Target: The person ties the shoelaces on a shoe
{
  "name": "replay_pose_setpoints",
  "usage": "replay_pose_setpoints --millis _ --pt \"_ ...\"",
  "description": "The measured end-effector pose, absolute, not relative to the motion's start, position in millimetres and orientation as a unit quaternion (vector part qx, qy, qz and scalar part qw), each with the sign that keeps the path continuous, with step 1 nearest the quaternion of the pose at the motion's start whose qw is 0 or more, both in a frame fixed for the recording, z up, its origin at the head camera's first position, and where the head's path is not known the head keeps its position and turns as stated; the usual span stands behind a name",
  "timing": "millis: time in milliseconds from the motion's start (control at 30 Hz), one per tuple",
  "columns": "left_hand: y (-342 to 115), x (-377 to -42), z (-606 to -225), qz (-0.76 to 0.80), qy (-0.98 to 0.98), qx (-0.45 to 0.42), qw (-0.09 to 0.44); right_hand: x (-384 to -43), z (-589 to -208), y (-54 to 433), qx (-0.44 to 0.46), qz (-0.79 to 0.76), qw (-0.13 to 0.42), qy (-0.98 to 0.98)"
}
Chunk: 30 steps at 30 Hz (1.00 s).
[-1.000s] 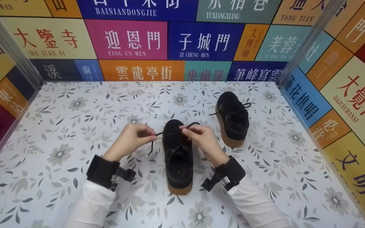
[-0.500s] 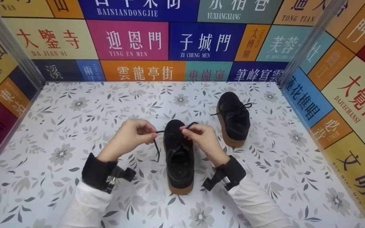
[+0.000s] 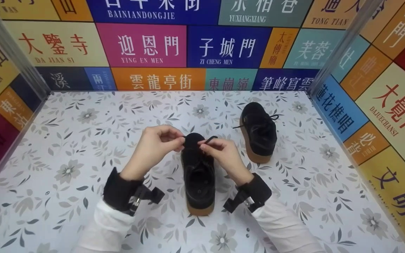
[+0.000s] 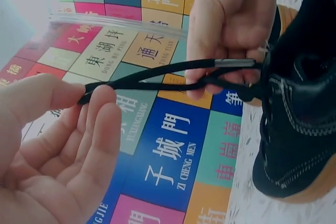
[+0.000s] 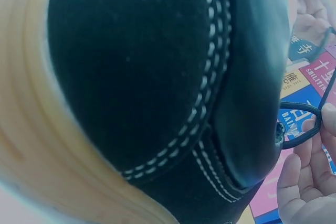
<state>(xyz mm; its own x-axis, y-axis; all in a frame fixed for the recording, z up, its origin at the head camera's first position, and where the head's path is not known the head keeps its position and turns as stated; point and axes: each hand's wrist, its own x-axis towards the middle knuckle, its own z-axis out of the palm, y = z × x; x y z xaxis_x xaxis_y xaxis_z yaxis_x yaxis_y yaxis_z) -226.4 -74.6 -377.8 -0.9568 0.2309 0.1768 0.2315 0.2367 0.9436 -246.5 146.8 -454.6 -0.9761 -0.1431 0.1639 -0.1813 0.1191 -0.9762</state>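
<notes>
A black shoe (image 3: 192,161) with a tan sole stands upright on the cloth, toe away from me, between both hands. My left hand (image 3: 158,144), left of the toe, pinches a black shoelace between thumb and forefinger. In the left wrist view that lace (image 4: 157,86) runs doubled from the pinch towards the shoe, with its silvery tip (image 4: 233,63) near the eyelets. My right hand (image 3: 225,153) pinches lace at the shoe's right side, and a short dark piece sticks up above its fingers. The right wrist view shows a lace loop (image 5: 299,106) at these fingers; the shoe hides part.
A second black shoe (image 3: 258,131) with a tied-looking lace stands behind and right of my right hand. The table cloth (image 3: 83,147) has a leaf and flower print. Colourful lettered panels (image 3: 141,45) wall the back and both sides.
My left hand moves right and slightly away, up to the shoe's toe. The lace end hanging below it before no longer shows in the head view. The right hand stays nearly still.
</notes>
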Motion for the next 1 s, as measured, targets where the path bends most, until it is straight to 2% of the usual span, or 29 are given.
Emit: replay_pose_setpoints --millis 267,833,1000 --pt "-62 -218 -383 -0.62 -0.768 -0.156 0.047 -247 -455 147 0.104 0.651 0.016 -0.752" --pt "-43 -188 -429 -0.479 -0.79 -0.299 0.24 -242 -455 152 0.093 0.682 0.011 -0.725" --pt "-41 -184 -442 -0.445 -0.806 -0.308 0.24 -242 -455 152 0.097 0.678 0.016 -0.728"
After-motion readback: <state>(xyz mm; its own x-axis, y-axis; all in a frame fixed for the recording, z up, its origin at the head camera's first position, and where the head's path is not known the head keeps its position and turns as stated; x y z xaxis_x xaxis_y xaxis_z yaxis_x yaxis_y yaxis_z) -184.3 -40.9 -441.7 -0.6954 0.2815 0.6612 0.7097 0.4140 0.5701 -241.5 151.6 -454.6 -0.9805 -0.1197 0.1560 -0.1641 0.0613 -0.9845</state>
